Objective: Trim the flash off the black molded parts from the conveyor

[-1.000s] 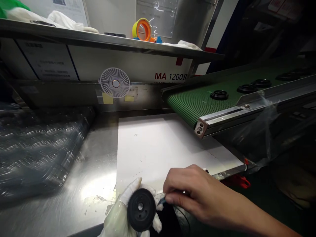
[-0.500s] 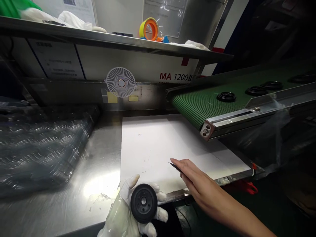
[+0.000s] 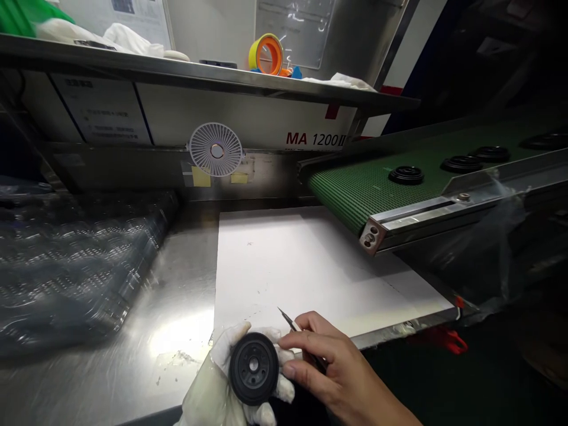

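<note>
In my gloved left hand [image 3: 222, 367] rests a round black plastic wheel [image 3: 254, 368] with a centre hole and a ring of small holes, its face turned up toward me. The white-gloved fingers curl around its rim. My bare right hand [image 3: 328, 361] is close at the wheel's right side, thumb and fingertips near the rim; whether they touch it I cannot tell. A thin pointed blade tool [image 3: 289, 320] is held in that hand, its tip pointing up and left over the white sheet [image 3: 284, 260]. Part of the tool is hidden by the fingers.
Clear plastic trays [image 3: 80, 266] are stacked at the left on the steel bench [image 3: 186, 290]. A green conveyor belt [image 3: 346, 183] at the right carries several black wheels [image 3: 406, 175]. A small fan [image 3: 216, 149] is mounted below a shelf [image 3: 213, 74] holding a tape roll [image 3: 266, 54].
My right hand has moved left and down with the blade tool, up to the wheel, and its fingers have spread from their earlier pinch. The left hand has shifted slightly left.
</note>
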